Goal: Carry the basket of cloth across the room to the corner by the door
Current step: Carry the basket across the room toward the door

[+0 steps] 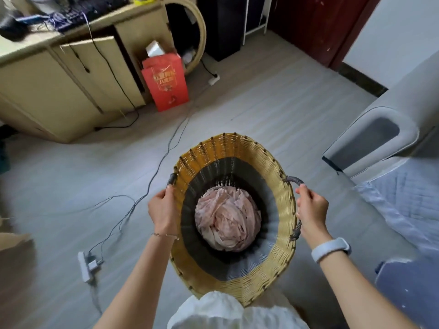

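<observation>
A tall woven basket (pixel 283 205), yellow at the rim and dark grey inside, hangs in front of me above the floor. A crumpled pink cloth (pixel 228 224) lies at its bottom. My left hand (pixel 164 210) grips the grey handle on the basket's left side. My right hand (pixel 311 210) grips the grey handle on its right side; a white band sits on that wrist. The dark red door (pixel 318 24) stands at the far end of the room, upper right.
Grey cables (pixel 152 176) trail over the floor to a white power strip (pixel 84 267) at my lower left. A red paper bag (pixel 166 84) leans by beige cabinets (pixel 71 86) on the left. A grey bed frame (pixel 380 138) runs along the right.
</observation>
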